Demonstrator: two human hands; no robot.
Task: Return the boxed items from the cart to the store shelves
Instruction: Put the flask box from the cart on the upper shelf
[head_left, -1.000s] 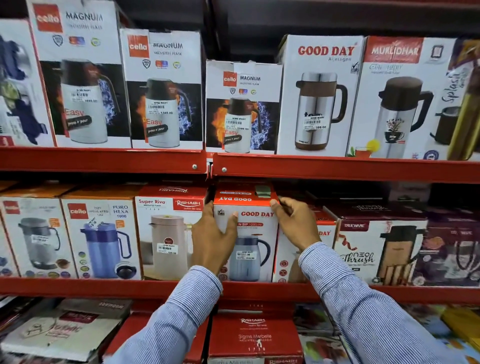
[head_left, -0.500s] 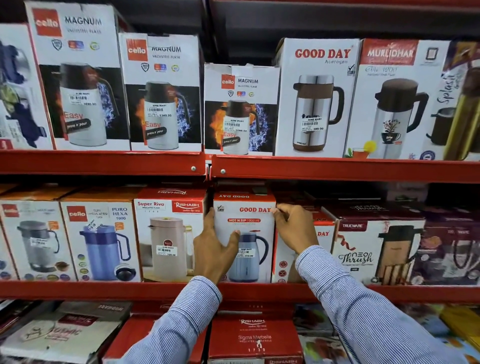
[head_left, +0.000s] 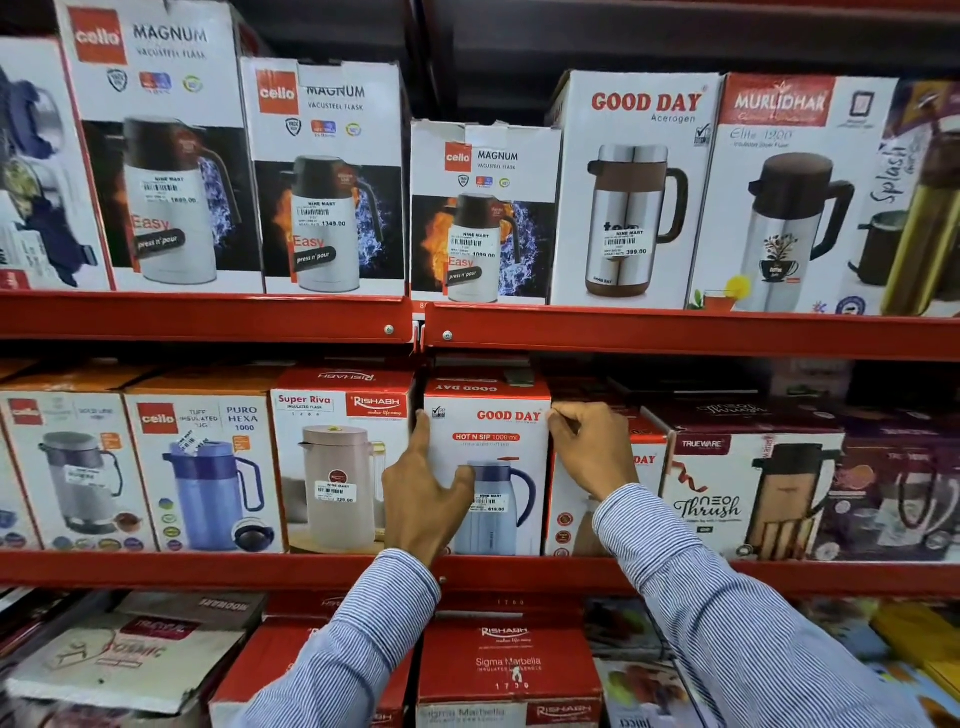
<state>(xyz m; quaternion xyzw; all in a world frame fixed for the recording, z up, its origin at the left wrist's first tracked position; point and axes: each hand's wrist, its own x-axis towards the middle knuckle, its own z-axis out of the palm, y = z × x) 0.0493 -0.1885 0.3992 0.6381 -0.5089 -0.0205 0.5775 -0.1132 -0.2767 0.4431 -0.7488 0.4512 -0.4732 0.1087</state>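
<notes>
Good Day box (head_left: 491, 427): white carton, red top, blue jug pictured. Upright, face outward, on middle shelf (head_left: 156, 569); Rishabh box (head_left: 340, 467) just beside at 9 o'clock.

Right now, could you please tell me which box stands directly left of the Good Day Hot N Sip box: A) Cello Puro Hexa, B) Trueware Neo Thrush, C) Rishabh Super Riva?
C: the Rishabh Super Riva box stands next to the Good Day Hot N Sip box on its left.
</notes>
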